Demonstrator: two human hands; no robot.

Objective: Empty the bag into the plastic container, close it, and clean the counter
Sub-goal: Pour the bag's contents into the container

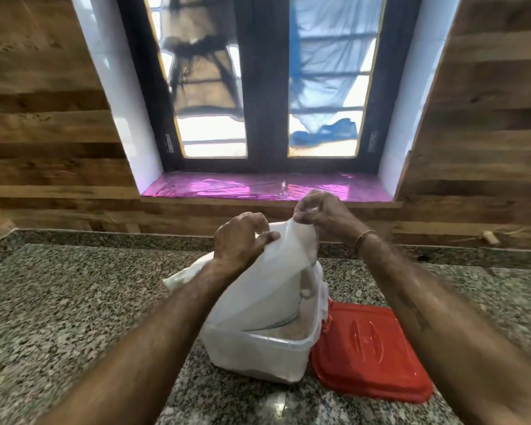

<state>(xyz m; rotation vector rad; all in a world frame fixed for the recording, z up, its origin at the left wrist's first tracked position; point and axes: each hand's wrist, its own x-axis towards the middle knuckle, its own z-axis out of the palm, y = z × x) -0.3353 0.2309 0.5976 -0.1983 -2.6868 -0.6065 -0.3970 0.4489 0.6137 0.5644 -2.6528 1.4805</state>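
A translucent white plastic bag (267,283) hangs upside down over an open translucent plastic container (258,357) on the granite counter (74,302). My left hand (239,240) grips the bag's upper left part. Pinching its top right corner, my right hand (322,213) is held a little higher. Pale grainy contents (288,332) lie inside the container, under the bag's mouth. The container's red lid (371,348) lies flat on the counter, touching the container's right side.
A white cloth or second bag (184,274) lies behind the container to the left. Wood-panelled wall and a window with a pink sill (258,190) stand beyond the counter. A small pale object (489,237) sits on the ledge at the far right.
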